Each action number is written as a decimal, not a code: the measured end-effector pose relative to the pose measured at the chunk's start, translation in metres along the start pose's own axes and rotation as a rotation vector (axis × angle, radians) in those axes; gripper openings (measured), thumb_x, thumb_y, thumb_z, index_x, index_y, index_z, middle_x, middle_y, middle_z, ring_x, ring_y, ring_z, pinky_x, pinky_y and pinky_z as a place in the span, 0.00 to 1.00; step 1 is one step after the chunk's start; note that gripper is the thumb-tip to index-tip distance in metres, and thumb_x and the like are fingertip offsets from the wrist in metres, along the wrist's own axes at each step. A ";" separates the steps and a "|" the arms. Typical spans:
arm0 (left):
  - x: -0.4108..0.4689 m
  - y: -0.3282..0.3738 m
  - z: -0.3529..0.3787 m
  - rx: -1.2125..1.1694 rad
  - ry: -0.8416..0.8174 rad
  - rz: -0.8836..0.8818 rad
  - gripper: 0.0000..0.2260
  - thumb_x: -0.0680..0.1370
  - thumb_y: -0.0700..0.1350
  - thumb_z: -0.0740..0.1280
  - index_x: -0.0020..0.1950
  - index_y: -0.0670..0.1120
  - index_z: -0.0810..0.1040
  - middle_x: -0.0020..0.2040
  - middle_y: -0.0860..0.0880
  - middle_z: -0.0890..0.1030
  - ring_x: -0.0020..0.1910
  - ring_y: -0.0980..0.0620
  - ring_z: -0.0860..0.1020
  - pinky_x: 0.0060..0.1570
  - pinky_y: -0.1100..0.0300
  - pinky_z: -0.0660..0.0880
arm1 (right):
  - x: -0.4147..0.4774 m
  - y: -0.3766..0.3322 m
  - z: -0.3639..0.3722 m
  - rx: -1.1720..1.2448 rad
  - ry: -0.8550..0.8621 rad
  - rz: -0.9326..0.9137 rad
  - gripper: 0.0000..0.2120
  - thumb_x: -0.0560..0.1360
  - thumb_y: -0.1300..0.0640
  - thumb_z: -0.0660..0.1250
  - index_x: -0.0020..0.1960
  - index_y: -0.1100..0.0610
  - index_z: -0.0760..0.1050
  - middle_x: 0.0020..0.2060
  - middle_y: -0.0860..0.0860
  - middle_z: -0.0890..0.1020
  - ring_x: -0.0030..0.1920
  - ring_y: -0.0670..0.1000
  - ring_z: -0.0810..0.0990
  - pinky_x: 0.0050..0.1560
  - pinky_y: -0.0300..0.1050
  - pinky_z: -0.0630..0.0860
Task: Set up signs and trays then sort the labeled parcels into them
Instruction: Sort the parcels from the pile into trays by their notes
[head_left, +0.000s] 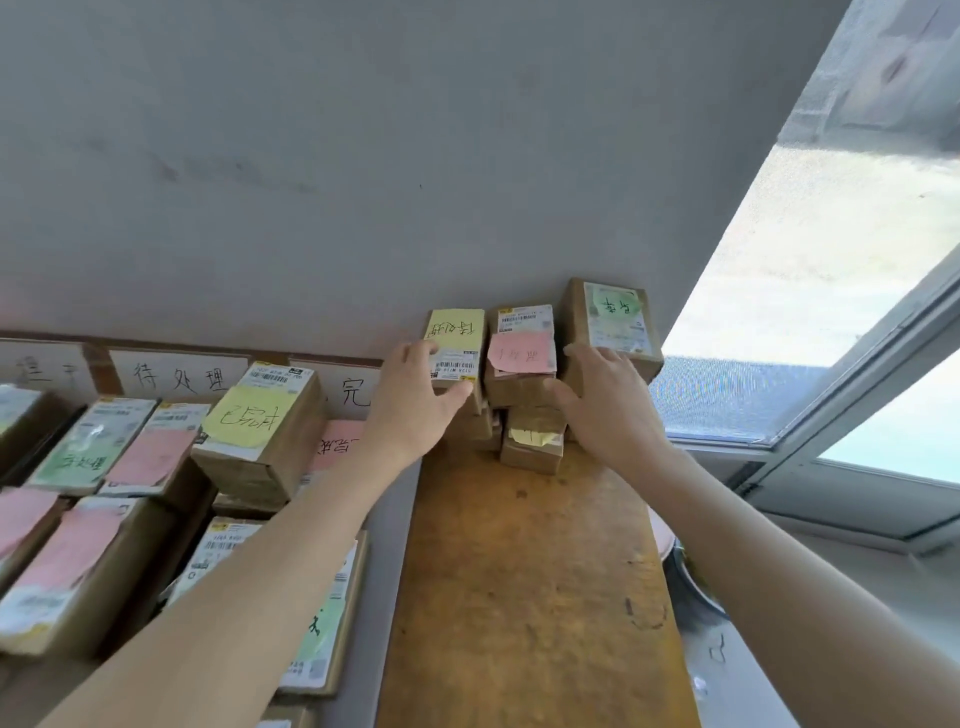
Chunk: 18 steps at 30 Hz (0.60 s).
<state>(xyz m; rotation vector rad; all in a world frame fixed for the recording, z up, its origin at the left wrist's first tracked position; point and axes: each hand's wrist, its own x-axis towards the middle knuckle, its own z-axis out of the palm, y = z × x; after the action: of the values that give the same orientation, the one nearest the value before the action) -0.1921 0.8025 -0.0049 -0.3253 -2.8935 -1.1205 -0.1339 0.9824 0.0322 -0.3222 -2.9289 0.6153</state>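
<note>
Up at the far end of the wooden board (524, 582), against the grey wall (363, 156), stands a small pile of cardboard parcels. Both hands reach to it. The left hand (415, 400) lies on the yellow-note parcel (457, 343) at the pile's left; its fingers are loosely spread over the top face and the thumb presses the near edge under the barcode label. The right hand (608, 400) rests on the green-note parcel (613, 322) at the pile's right, fingers close together on its top and the thumb stretched left, touching the front of the pink-note parcel (519, 358), which sits between the other two. Whether either hand truly grips its box, I cannot tell. Lower parcels (532, 441) show under the top three, one with a torn pale note.

Left of the board, more parcels lie packed side by side with pink, green and yellow notes; one box with a yellow note (254, 431) sits higher than the rest. Behind them, white paper signs (179, 376) with handwritten characters lean along the wall. A window (831, 312) fills the right side.
</note>
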 end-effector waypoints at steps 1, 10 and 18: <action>0.005 -0.004 0.004 -0.020 -0.031 -0.034 0.27 0.75 0.54 0.67 0.71 0.46 0.64 0.65 0.46 0.69 0.64 0.47 0.70 0.59 0.49 0.74 | 0.005 0.003 0.007 0.020 -0.024 0.013 0.23 0.78 0.50 0.61 0.71 0.55 0.64 0.66 0.54 0.71 0.66 0.56 0.67 0.59 0.49 0.67; 0.042 -0.033 0.026 -0.216 -0.004 -0.353 0.31 0.73 0.58 0.68 0.68 0.42 0.63 0.64 0.44 0.71 0.60 0.47 0.72 0.56 0.51 0.74 | 0.033 0.012 0.052 0.146 -0.135 0.212 0.24 0.78 0.43 0.60 0.64 0.59 0.62 0.56 0.59 0.77 0.55 0.60 0.76 0.44 0.47 0.69; 0.050 -0.033 0.037 -0.492 -0.065 -0.512 0.26 0.75 0.53 0.69 0.67 0.42 0.66 0.61 0.47 0.75 0.60 0.48 0.74 0.53 0.56 0.72 | 0.050 0.013 0.064 0.403 -0.216 0.343 0.32 0.78 0.39 0.55 0.72 0.60 0.59 0.61 0.58 0.75 0.54 0.57 0.76 0.45 0.48 0.73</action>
<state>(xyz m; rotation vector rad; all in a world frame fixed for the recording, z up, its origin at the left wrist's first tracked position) -0.2456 0.8128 -0.0496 0.4147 -2.7855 -1.9247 -0.1908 0.9811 -0.0273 -0.7551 -2.8629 1.3373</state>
